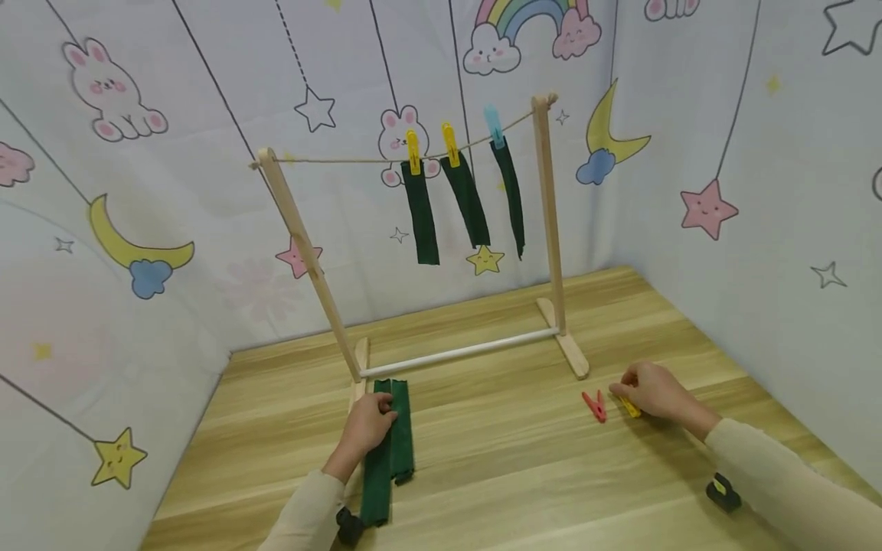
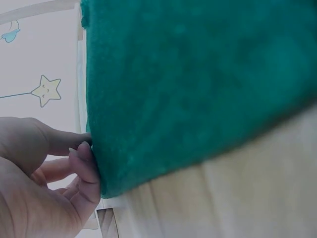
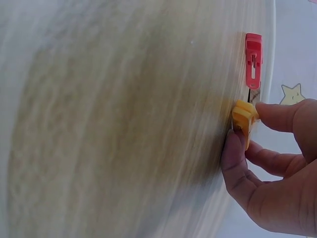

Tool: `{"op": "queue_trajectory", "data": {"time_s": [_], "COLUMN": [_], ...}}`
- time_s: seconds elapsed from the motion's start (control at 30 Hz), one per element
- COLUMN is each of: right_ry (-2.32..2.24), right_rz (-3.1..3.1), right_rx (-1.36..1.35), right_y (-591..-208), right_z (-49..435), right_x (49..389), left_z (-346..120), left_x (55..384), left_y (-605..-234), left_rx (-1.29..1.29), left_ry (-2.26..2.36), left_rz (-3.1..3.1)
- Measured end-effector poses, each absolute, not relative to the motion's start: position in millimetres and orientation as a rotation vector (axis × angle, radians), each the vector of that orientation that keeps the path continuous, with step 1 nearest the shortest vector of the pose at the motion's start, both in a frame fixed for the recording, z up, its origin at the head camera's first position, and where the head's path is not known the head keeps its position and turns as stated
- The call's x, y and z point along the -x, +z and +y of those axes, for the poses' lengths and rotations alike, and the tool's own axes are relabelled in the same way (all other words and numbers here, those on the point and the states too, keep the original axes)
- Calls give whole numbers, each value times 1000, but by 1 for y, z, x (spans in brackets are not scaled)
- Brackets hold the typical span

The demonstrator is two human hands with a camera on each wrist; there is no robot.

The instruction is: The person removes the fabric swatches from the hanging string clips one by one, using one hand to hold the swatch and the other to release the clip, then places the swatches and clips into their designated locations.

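My left hand (image 1: pixel 365 423) is over a dark green cloth strip (image 1: pixel 376 486) lying on the table, its thumb and fingers pinching the strip's edge in the left wrist view. A second, shorter green strip (image 1: pixel 403 436) lies alongside to the right. Off to the right, my right hand (image 1: pixel 653 390) pinches a yellow clothespin (image 3: pixel 242 118) between thumb and fingers, low over the tabletop. Just left of it lies a red clothespin (image 1: pixel 596 407). Three more green strips hang from a cord, held by two yellow clothespins (image 1: pixel 413 153) and a light blue one (image 1: pixel 493 128).
A wooden stand with two posts (image 1: pixel 547 222) carries the cord (image 1: pixel 331 161); a white rod (image 1: pixel 458 355) joins its feet. The wood-grain table (image 1: pixel 496 444) meets a patterned cloth backdrop (image 1: pixel 779 229) behind and at both sides.
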State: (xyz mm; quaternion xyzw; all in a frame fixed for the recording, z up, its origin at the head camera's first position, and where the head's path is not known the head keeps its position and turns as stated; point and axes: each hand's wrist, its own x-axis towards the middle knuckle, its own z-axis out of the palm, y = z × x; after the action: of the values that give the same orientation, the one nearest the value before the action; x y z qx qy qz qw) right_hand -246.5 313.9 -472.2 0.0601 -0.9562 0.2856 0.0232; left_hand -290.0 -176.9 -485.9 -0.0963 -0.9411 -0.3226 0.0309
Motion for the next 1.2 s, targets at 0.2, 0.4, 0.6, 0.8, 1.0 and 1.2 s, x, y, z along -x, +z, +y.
{"op": "queue_trajectory", "data": {"time_s": [0.2, 0.4, 0.6, 0.8, 1.0, 1.2], "right_ry": [881, 889, 896, 897, 885, 888], "right_rz": [-2955, -2957, -2962, -2955, -2947, -2935], "right_rx": [-166, -183, -202, -219, -217, -231], "right_y": [-472, -475, -472, -471, -471, -474], "right_z": [313, 310, 307, 305, 304, 304], "right_x": [247, 249, 251, 253, 255, 254], "left_z": [-177, -179, -178, -178, -180, -179], "left_x": [290, 291, 291, 292, 290, 289], "left_y": [-487, -488, -485, -485, -483, -480], "left_rx": [291, 294, 294, 295, 378, 321], "left_ry": [-994, -990, -982, -1018, -1016, -1041], "left_rz": [-2904, -2907, -2927, -2919, -2876, -2922]}}
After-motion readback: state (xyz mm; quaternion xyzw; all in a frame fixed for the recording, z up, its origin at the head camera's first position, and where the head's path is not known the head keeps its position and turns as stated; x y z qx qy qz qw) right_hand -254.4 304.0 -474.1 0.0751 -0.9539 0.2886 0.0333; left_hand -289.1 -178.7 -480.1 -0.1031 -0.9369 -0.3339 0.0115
